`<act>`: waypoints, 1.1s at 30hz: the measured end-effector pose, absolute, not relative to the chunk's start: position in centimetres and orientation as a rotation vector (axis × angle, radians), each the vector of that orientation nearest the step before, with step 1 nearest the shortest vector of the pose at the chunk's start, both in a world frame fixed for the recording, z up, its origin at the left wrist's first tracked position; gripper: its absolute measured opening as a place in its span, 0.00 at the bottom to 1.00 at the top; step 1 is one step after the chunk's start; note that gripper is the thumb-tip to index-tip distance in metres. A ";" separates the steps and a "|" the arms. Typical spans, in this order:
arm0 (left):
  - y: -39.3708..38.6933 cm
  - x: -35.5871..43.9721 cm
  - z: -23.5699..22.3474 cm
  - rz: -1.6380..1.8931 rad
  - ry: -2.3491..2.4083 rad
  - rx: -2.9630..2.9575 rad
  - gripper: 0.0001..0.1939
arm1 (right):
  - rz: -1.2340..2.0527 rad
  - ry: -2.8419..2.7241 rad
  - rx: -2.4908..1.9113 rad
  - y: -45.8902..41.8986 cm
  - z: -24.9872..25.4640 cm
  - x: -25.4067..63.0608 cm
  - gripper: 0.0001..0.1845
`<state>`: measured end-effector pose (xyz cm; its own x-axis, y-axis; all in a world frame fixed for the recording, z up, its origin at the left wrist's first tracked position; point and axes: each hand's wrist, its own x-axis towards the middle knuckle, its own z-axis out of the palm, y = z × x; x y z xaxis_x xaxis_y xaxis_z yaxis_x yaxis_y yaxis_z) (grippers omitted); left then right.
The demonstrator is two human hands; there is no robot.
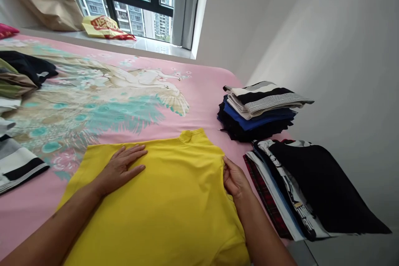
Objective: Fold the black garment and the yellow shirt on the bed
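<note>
A yellow shirt is spread out on the pink patterned bedsheet in front of me, with its collar pointing away toward the upper right. My left hand lies flat on the cloth near the far left edge, fingers stretched out. At the right edge, close to the shoulder seam, my right hand pinches the fabric between thumb and fingers. The shirt's near end runs out of view at the bottom.
Two stacks of folded clothes stand on the right: a smaller striped and blue pile and a larger pile topped by a black garment. Loose clothes lie on the left. A paper bag and yellow packet sit on the windowsill.
</note>
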<state>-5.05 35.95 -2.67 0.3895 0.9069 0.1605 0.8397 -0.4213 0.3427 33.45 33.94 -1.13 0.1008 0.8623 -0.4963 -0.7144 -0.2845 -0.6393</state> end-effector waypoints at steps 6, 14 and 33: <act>36.4 -0.6 0.2 0.634 1.848 2.291 0.20 | 1.576 -0.386 -1.190 33.5 -0.3 32.9 0.13; 43.0 16.7 4.1 0.465 1.042 2.772 0.20 | 1.351 -0.538 -1.352 33.4 -1.2 32.4 0.19; 45.9 19.9 3.5 0.366 0.824 2.730 0.22 | 1.257 -0.874 -1.274 34.4 -1.8 35.7 0.24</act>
